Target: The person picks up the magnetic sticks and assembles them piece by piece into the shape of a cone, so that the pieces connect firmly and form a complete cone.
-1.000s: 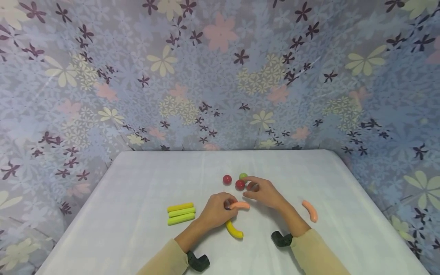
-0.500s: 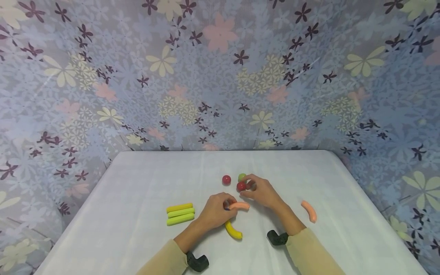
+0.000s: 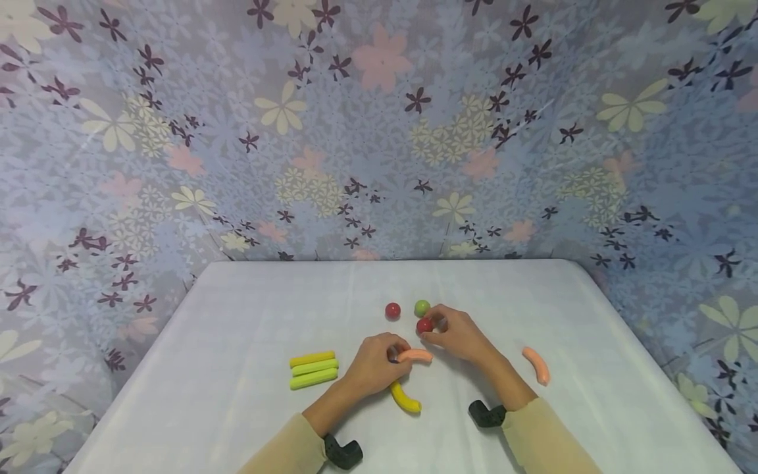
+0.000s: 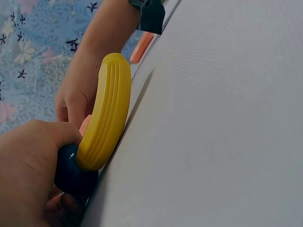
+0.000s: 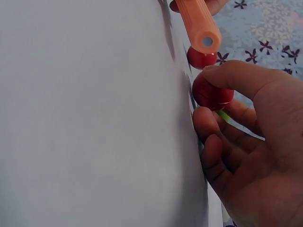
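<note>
Lower left of centre in the head view, three sticks (image 3: 313, 368), one yellow and two green, lie side by side on the white table (image 3: 237, 316). Just right of them the left hand (image 3: 373, 366) rests on the table with its fingers curled round a dark blue ball (image 4: 71, 175); in the left wrist view the ball touches the end of a yellow banana piece (image 3: 405, 397) lying below the hand. A pink sausage piece (image 3: 414, 356) lies at this hand's fingertips. Above it sit a lone red ball (image 3: 393, 311) and a green ball (image 3: 422, 307). To the right, the right hand (image 3: 458, 336) pinches a second red ball (image 3: 424, 325) between thumb and curled fingers, on the table just below the green one. Far right, another pink sausage piece (image 3: 535, 365) lies well apart.
</note>
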{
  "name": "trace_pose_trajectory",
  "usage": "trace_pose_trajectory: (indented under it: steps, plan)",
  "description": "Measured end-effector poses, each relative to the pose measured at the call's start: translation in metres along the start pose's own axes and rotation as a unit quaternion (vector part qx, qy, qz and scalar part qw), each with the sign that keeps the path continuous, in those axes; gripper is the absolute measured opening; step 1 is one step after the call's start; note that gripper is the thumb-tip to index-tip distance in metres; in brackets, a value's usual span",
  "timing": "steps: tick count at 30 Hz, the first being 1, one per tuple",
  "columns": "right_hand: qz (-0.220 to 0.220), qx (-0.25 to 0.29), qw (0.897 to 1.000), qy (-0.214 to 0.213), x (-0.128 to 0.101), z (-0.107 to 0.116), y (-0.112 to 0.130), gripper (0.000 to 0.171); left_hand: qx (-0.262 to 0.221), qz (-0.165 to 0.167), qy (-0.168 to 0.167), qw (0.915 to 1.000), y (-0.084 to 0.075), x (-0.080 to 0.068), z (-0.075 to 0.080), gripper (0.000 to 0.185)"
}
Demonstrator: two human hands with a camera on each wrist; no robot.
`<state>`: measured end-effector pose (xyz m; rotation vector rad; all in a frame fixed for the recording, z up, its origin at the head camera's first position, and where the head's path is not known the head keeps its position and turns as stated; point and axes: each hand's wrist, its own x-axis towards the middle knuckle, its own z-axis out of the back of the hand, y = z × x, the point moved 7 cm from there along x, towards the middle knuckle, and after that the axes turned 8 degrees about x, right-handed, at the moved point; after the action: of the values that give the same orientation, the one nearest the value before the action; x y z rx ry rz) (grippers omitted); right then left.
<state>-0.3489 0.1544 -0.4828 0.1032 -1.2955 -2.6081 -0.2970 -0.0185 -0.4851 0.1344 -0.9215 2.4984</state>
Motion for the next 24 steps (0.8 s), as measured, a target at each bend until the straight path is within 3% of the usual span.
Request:
trace_pose_trajectory:
  steps: [12,24]
  plan:
    - [0.014,0.020,0.999,0.026,-0.013,0.006,-0.003,0.040,-0.001,0.005,0.003,1.0000,0.000,0.000,0.001,0.017]
    - [-0.007,0.011,0.999,0.050,-0.022,0.007,-0.006,0.035,0.003,0.016,0.002,0.9999,0.004,0.000,0.000,0.017]
